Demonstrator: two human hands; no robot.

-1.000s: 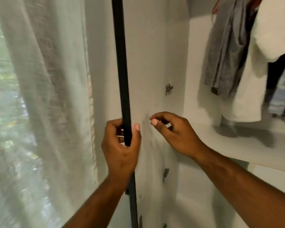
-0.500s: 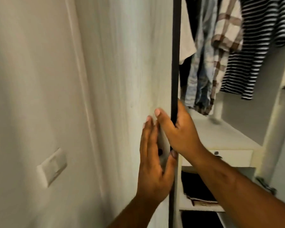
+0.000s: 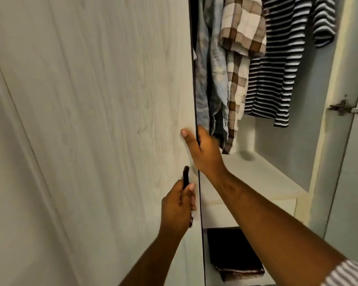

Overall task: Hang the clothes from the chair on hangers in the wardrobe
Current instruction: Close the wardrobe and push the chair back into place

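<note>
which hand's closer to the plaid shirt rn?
Right. The right hand grips the edge of the wardrobe door, close beside the hem of the plaid shirt. The left hand is lower, on the door's front, holding the black handle.

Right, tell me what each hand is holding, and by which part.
Left hand grips the black handle on the wardrobe door, below its top end. Right hand holds the door's dark edge, thumb on the front.

Inside the wardrobe [image 3: 310, 96], a white shelf [image 3: 266, 176] crosses the frame's right centre. On a lower shelf [image 3: 271, 277], bottom centre, lies a dark folded cloth [image 3: 233, 252].
</note>
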